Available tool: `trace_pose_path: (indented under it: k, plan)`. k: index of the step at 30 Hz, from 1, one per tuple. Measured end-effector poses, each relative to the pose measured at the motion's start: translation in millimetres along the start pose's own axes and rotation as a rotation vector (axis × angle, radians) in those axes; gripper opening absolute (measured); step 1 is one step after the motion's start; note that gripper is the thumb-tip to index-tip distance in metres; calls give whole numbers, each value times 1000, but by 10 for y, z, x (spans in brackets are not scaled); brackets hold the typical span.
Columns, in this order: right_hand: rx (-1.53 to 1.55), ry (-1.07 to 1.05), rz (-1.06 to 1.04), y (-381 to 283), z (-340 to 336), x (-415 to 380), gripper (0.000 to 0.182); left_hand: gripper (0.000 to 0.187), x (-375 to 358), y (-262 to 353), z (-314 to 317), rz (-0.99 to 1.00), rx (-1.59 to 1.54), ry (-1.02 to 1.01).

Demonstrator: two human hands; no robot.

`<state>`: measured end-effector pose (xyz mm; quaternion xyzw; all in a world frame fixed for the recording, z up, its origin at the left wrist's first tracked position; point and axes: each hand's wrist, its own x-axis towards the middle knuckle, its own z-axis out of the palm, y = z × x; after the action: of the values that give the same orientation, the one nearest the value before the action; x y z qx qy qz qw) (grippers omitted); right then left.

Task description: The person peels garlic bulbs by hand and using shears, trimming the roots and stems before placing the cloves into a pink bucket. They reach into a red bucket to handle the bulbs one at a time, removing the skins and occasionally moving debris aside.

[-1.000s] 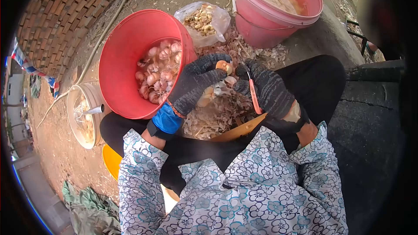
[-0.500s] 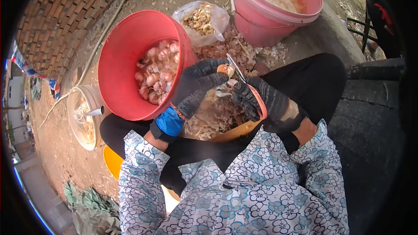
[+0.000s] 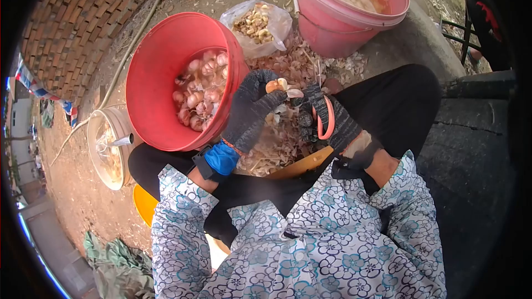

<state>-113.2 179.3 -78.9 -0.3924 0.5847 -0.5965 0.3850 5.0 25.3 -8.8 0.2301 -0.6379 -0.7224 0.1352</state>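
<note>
My left hand (image 3: 247,108), in a dark grey knit glove, pinches a partly peeled garlic bulb (image 3: 275,85) between thumb and fingers. A pale clove or loose skin (image 3: 295,93) sticks out towards the right hand. My right hand (image 3: 332,119), gloved as well, is closed around scissors with pink handles (image 3: 331,117); their narrow blades point up and away from me, apart from the garlic. Below both hands, a yellow-rimmed container (image 3: 303,164) between my legs holds papery garlic skins (image 3: 271,144).
Left of my hands, a tilted red bucket (image 3: 152,77) holds whole garlic bulbs in water. Beyond are a clear bag (image 3: 282,22) of cloves and a pink bucket (image 3: 338,36) with pale contents in liquid. A white bucket (image 3: 97,149) stands at left. Someone's dark-clothed leg (image 3: 487,27) shows at right.
The scissors have drawn back from the garlic and turned, so the blades now point straight away from me. The garlic in my left hand has shifted slightly left.
</note>
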Motion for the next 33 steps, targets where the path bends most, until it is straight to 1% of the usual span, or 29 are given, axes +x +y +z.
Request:
trace_pose_path:
  k: [2, 4, 5, 6, 7, 8, 9, 10, 11, 13, 14, 15, 16, 17, 18, 19, 20, 21, 23, 24, 25, 26, 27, 28, 29, 30, 31, 32, 33]
  plan:
    - [-110, 56, -73, -61, -69, 178, 33, 27, 5, -16, -16, 33, 19, 6]
    - [-223, 49, -170, -127, -99, 182, 33, 26, 3, 36, -5, 10, 40, -62]
    - [-270, 52, -205, -158, -75, 214, 33, 26, -16, 56, 21, 10, 38, -63]
    - [-271, 54, -202, -226, -72, 191, 33, 28, -54, 79, 51, 30, -21, -108]
    - [-189, 60, -70, -410, -29, 168, 30, 29, -90, 115, 73, 50, -79, -153]
    - [-107, 64, 61, -605, 20, 156, 27, 31, -113, 189, 88, 80, 29, -175]
    - [-26, 67, 193, -753, 67, 164, 24, 31, -118, 189, 78, 79, 27, -175]
    - [342, 149, 415, -839, 121, 190, 19, 32, -126, 184, 60, 112, 162, -170]
    - [338, 146, 419, -822, 133, 185, 19, 32, -138, 180, 48, 144, 296, -162]
    - [589, 123, 405, -772, 155, 188, 21, 33, -143, 232, 50, 128, 328, -163]
    - [588, 122, 414, -761, 130, 166, 21, 33, -143, 243, 50, 112, 361, -171]
    - [370, 40, 243, -747, 68, 125, 22, 33, -149, 215, 39, 105, 354, -168]
    - [152, -45, 72, -733, 18, 97, 24, 32, -154, 177, 20, 150, 324, -157]
    - [151, -51, 81, -717, -13, 97, 24, 31, -148, 152, 9, 196, 294, -143]
    - [284, -60, 201, -704, -43, 108, 25, 29, -117, 142, 5, 159, 154, -173]
    - [415, -69, 323, -703, -54, 115, 26, 29, -104, 169, 6, 156, 145, -164]
    - [497, -2, 344, -711, -10, 109, 25, 28, -94, 221, 5, 112, 76, -151]
    - [491, -9, 350, -765, 15, 90, 25, 26, -84, 254, 1, 70, 8, -139]
    - [786, 41, 496, -1042, 105, 118, 26, 24, -55, 252, -21, 86, 28, -128]
    - [777, 34, 500, -992, 87, 124, 26, 31, -39, 223, -53, -13, -26, -133]
    - [477, 17, 388, -892, 50, 126, 26, 37, -26, 184, -89, -111, -81, -139]
    - [180, -2, 271, -863, 41, 136, 27, 37, -15, 89, -141, -107, -88, -131]
    - [171, -10, 273, -884, 58, 137, 27, 43, -5, -43, -207, 1, -127, -220]
    - [149, 2, 227, -951, 105, 144, 27, 48, -13, -61, -236, 111, -165, -308]
    - [125, 12, 181, -994, 129, 150, 26, 48, -46, -76, -263, 119, -176, -299]
    - [112, -1, 186, -950, 99, 153, 26, 50, -91, -88, -281, 53, -303, -320]
    - [296, 17, 307, -845, 45, 158, 25, 51, -121, -83, -284, -10, -430, -342]
    - [479, 36, 426, -792, 24, 182, 24, 44, -57, -84, -275, -212, -573, -310]
    - [464, 23, 427, -762, 69, 190, 24, 44, -27, -57, -276, -196, -583, -301]
